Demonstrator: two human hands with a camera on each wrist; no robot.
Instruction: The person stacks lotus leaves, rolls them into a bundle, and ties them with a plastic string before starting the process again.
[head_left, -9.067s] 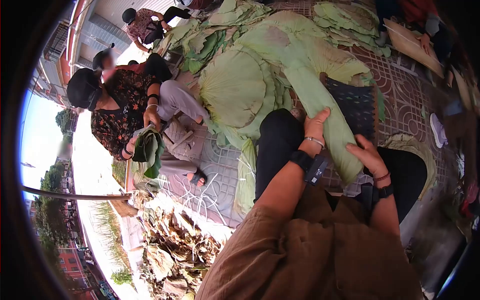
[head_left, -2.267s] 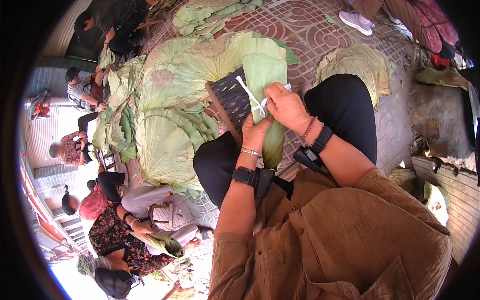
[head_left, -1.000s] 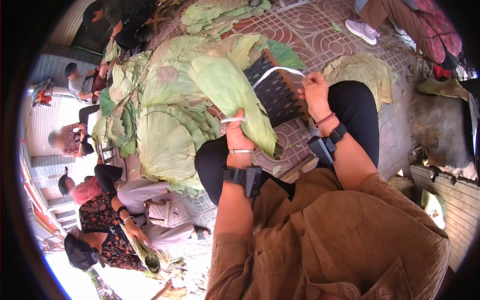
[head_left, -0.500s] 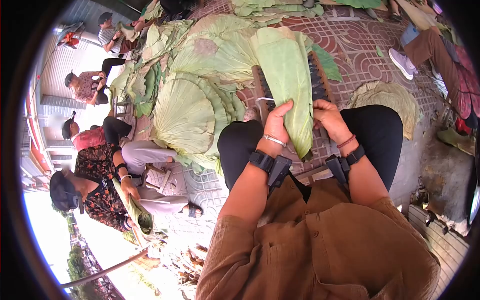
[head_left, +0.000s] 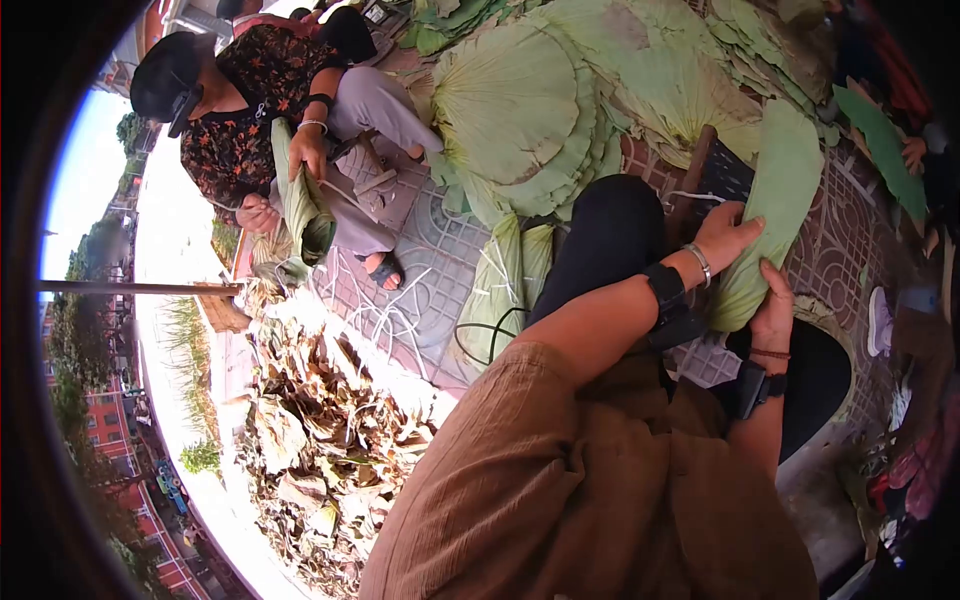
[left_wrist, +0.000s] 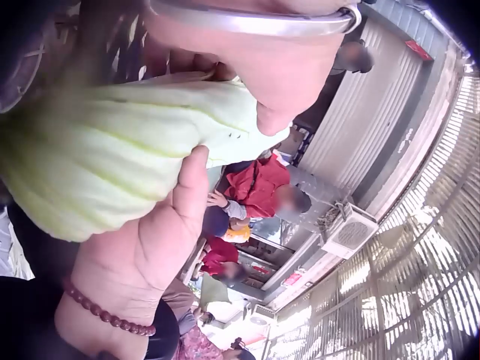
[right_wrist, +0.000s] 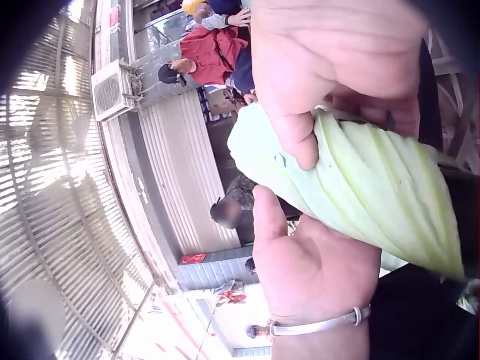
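Observation:
In the head view both hands hold a long pale-green roll of lotus leaves [head_left: 785,175] above the lap. My left hand [head_left: 728,240] grips the roll's left side, thumb on top. My right hand [head_left: 773,303] holds its right side near the lower end, also with the thumb on the surface. A thin white strip [head_left: 695,195] trails from beside the left hand. Both wrist views show ridged, folded leaf [left_wrist: 112,142] between the two hands. In the right wrist view the right thumb [right_wrist: 298,142] presses on the leaf, opposite the left hand [right_wrist: 319,270].
Flat lotus leaves [head_left: 510,110] are stacked ahead. Two tied leaf bundles [head_left: 500,270] lie by the left knee, near scattered white strips [head_left: 395,325]. A dark patterned seat [head_left: 722,172] stands beyond the roll. Another person [head_left: 255,120] sits at left; dry leaves [head_left: 330,460] are heaped below.
The right hand, pulling the white strip outward a second ago, has come back to the roll. Both hands now hold the roll from either side. The head view has swung left.

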